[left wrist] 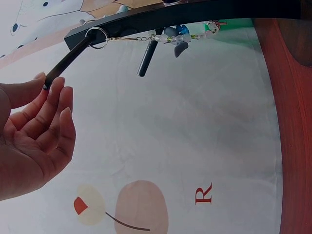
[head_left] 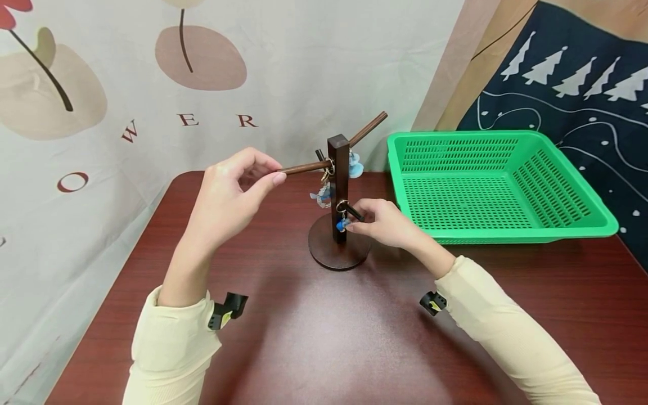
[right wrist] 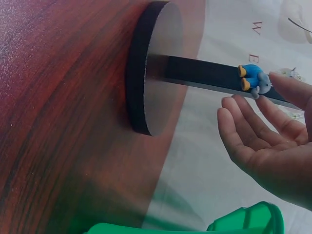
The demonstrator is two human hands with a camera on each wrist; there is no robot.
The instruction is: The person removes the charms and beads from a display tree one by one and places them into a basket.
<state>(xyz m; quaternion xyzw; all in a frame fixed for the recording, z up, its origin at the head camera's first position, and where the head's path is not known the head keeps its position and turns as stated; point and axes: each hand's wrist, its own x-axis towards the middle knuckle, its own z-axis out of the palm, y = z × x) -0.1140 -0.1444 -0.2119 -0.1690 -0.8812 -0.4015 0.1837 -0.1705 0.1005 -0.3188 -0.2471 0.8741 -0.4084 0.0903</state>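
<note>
1 left hand (head_left: 229, 194) pinched a peg (head_left: 307, 167); 1 right hand (head_left: 386, 225) pinched a keychain (right wrist: 252, 74), probably light, best held by its ring (head_left: 337, 206).

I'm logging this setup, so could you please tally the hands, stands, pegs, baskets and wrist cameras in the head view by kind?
Hands: 2 (left hand, right hand)
Stand: 1
Pegs: 4
Basket: 1
Cameras: 2
Total: 10
Charms are left out; some overlap too much to count surely.
</note>
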